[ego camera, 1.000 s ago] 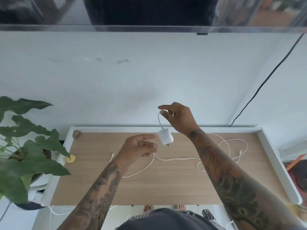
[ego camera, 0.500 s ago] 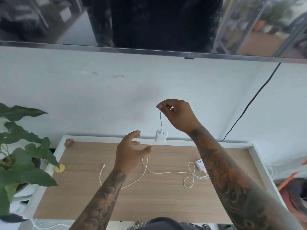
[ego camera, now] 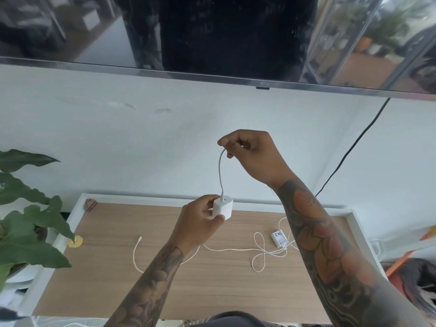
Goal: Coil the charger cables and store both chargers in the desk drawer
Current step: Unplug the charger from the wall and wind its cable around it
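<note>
While the table [ego camera: 212, 291] lies below with most of the white cable [ego camera: 236, 249] loose across it, the first coiling step looks barely begun and nothing is stored yet; no drawer is in view. The right hand [ego camera: 253, 154] is raised above the table, its grip pinched shut on the cable a short way up from the plug end, and the left hand [ego camera: 200, 220] sits lower, its grip clamped around a white charger [ego camera: 224, 207] held in the air over the table's far edge. A short run of cable stands between the two hands. The next move, in my judgement, calls for the left hand to keep the block steady while the right brings the slack round in even loops, and the knotted-looking tangle on the table may need freeing first. By count: two hands, two chargers, the second charger [ego camera: 278, 237] lying flat on the table near the right forearm, touching the tangle. How many separate cables make up the strands there, I cannot tell; one free tip [ego camera: 140, 238] lies to the left.
</note>
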